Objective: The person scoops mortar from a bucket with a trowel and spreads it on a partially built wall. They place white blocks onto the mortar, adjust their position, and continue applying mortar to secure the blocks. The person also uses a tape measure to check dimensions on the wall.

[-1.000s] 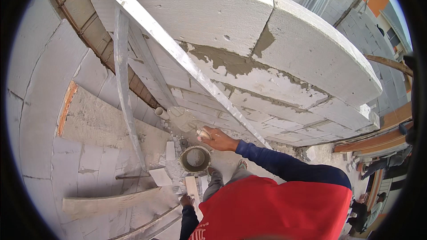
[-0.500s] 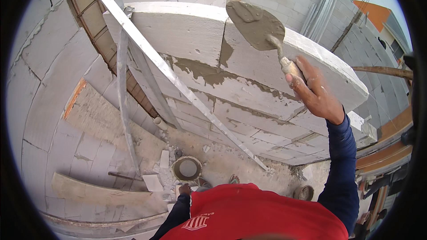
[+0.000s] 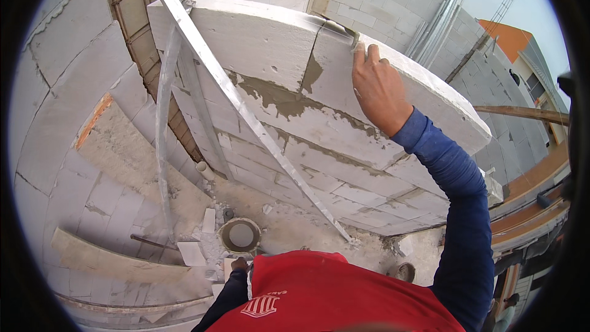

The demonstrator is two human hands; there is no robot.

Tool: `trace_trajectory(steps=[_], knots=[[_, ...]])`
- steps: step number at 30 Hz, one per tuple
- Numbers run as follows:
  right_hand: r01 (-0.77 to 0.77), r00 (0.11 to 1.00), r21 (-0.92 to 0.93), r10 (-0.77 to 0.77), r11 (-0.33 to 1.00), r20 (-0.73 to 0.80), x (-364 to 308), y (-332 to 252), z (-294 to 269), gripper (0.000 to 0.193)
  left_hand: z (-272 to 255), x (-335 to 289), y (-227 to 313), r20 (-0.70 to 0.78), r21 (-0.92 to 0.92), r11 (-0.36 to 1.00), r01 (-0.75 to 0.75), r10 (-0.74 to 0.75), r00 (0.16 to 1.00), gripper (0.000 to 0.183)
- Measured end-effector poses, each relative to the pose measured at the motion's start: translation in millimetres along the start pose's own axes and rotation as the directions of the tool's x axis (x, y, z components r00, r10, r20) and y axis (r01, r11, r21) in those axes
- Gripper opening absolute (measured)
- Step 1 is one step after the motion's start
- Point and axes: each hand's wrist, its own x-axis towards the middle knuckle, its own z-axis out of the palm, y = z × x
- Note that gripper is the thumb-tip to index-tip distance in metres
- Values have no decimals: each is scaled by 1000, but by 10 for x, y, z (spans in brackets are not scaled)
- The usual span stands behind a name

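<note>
A wall of pale blocks (image 3: 332, 147) fills the middle, its top course broken by a vertical joint, with grey mortar (image 3: 276, 99) smeared along the seam below. A long metal bar (image 3: 228, 83) slants across in front of it down to the floor. At lower left lies a curved-looking board (image 3: 117, 256); nearer the wall's foot, a round bucket (image 3: 223, 237) stands on the floor with grey contents.

The right grip (image 3: 380, 86) is up at the wall's top edge, fingers curled around the trowel's handle, which they mostly hide. The trowel (image 3: 339, 29) lies beyond the fingertips, to their upper left, its blade seen nearly edge-on at the top of the wall, beside the vertical joint. Well below, the left grip (image 3: 239, 264) is beside a small pale slab (image 3: 228, 267); whether it grasps anything I cannot tell.
</note>
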Motion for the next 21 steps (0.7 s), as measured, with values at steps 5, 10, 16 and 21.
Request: trace_trajectory(steps=[5, 10, 16, 21], knots=[[-2, 1000, -98, 1, 995, -9, 24, -162, 71, 64, -49, -41, -393, -142, 266, 927, -265, 310, 940, 21], [-60, 998, 87, 63, 994, -31, -3, -133, -54, 61, -157, 216, -720, -188, -164, 957, -241, 209, 960, 25], [-60, 988, 347, 105, 936, -114, -293, -174, -299, 55, -652, 617, -163, 206, -975, -129, 183, -199, 958, 25], [-29, 997, 308, 49, 951, -57, -509, -269, -354, 52, -3036, 517, 1322, -444, -896, 6, -444, 13, 896, 26]])
